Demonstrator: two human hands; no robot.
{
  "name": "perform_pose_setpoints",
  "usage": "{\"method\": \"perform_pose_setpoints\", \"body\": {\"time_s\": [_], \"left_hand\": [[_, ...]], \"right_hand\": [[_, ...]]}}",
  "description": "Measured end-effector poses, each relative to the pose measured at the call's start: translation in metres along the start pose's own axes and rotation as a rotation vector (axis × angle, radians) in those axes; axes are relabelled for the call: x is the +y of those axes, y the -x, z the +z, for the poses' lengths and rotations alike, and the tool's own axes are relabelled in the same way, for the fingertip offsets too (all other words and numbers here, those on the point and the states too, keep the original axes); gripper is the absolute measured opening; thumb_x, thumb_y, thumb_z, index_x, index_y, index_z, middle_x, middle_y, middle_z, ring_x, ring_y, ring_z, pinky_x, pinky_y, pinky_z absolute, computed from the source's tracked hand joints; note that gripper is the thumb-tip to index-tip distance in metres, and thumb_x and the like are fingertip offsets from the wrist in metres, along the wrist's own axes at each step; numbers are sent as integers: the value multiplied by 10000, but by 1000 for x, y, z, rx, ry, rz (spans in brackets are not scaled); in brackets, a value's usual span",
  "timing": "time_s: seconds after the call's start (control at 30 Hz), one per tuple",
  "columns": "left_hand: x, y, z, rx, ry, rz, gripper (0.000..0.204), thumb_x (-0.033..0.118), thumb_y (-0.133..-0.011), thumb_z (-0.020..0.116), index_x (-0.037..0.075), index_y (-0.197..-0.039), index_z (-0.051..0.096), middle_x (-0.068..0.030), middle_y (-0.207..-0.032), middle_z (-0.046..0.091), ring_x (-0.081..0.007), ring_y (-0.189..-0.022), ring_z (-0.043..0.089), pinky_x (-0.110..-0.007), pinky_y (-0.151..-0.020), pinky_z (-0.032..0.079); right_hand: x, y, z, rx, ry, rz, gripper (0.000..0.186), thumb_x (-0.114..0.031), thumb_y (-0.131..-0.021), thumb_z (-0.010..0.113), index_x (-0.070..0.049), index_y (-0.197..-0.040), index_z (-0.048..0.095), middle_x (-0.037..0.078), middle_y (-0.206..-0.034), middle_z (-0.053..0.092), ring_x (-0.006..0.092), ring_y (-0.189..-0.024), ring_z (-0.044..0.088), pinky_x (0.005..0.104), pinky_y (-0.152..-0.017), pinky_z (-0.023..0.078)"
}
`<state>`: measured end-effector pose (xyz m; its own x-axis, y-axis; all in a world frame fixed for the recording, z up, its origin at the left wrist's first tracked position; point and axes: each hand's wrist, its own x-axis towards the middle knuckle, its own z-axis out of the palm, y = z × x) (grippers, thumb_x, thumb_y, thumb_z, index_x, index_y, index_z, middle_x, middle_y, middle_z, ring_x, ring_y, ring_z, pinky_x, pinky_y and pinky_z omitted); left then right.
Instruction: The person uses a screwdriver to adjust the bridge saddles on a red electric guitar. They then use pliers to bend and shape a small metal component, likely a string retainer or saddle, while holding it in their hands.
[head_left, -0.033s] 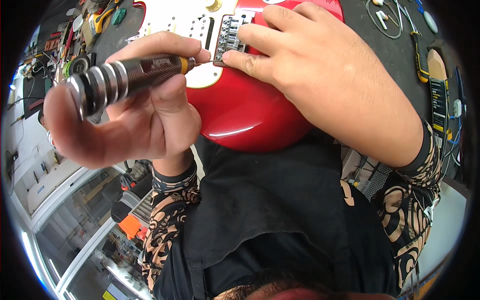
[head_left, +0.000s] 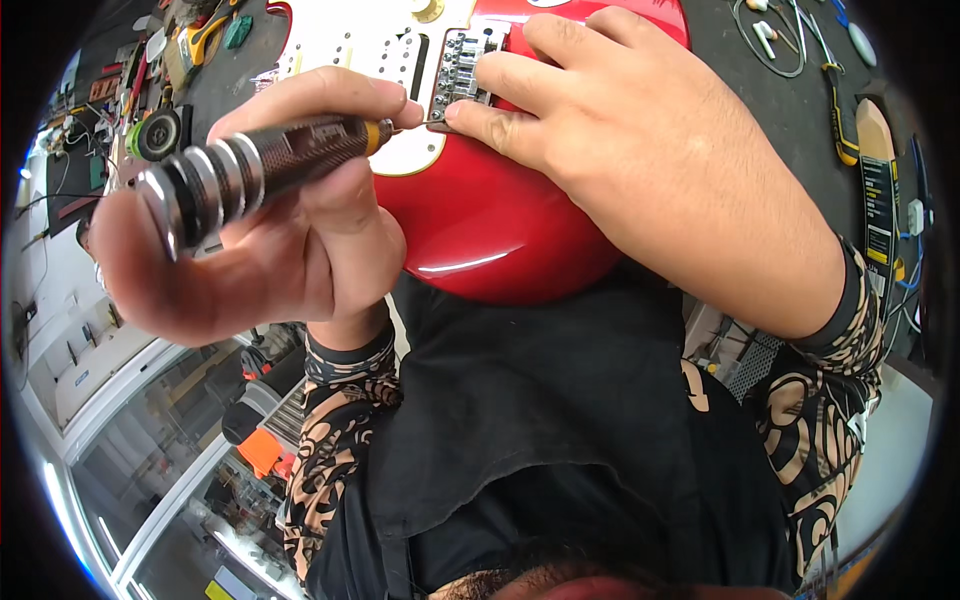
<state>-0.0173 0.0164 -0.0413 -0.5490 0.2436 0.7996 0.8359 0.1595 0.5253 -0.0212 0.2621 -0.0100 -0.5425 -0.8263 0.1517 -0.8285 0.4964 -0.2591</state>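
Observation:
A precision screwdriver (head_left: 300, 158) with a dark ringed handle and a yellow band is in my left hand (head_left: 345, 250). Its end cap presses against the inner side of my hand, while thumb and fingertips close on the front part. The thin shaft reaches the near end of the metal bridge (head_left: 462, 68) on a red electric guitar (head_left: 480, 220) with a cream pickguard (head_left: 410, 155). Over the bridge lies my right hand (head_left: 625, 130), fingers spread. Its thumb touches the bridge end beside the screwdriver's tip, which I cannot make out clearly.
The guitar's near edge meets my black apron (head_left: 540, 370). On the dark bench to the right lie a coiled cable (head_left: 790, 72), a yellow-and-black tool (head_left: 840, 115) and a flat pale stick (head_left: 875, 130). A yellow-handled tool (head_left: 200, 42) and a black round object (head_left: 158, 134) are at the left.
The screwdriver's handle end and my left hand have shifted slightly right and down. My right hand stays nearly in place on the bridge.

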Motion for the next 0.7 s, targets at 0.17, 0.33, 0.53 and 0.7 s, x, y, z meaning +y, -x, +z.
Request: {"method": "perform_pose_setpoints", "body": {"time_s": [0.17, 0.33, 0.53, 0.7], "left_hand": [[-4, -11, 3, 5, 71, -40, 724, 98, -1123, 621, 287, -1668, 184, -316, -1063, 712, -323, -738, 716, -438, -580, 659], [-2, -24, -7, 47, 77, 55, 707, 149, -1126, 623, 276, -1652, 168, -314, -1084, 722, -331, -723, 724, -403, -584, 661], [-6, -24, -8, 39, 53, 11, 687, 142, -1133, 607, 311, -1646, 183, -306, -1072, 719, -330, -702, 705, -419, -573, 646], [-20, -15, -4, 74, 121, -11, 704, 133, -1123, 632, 331, -1641, 199, -298, -1080, 723, -331, -725, 714, -445, -576, 649]], "right_hand": [[9, 7, 9, 97, -55, -43, 386, -185, -1006, 640, 9, -1332, 716, 109, -1263, 698, 250, -1210, 632, 372, -1011, 520], [6, 6, 1, 29, 77, -58, 393, -164, -1019, 640, 14, -1362, 712, 131, -1271, 702, 264, -1189, 651, 374, -1018, 533], [30, -7, 1, 58, -70, -47, 301, -78, -958, 653, -4, -1228, 762, 148, -1134, 718, 303, -1086, 706, 408, -940, 586], [33, -11, 17, 215, -294, -22, 240, -42, -943, 660, -11, -1151, 775, 146, -1093, 714, 333, -1052, 717, 429, -912, 597]]}}
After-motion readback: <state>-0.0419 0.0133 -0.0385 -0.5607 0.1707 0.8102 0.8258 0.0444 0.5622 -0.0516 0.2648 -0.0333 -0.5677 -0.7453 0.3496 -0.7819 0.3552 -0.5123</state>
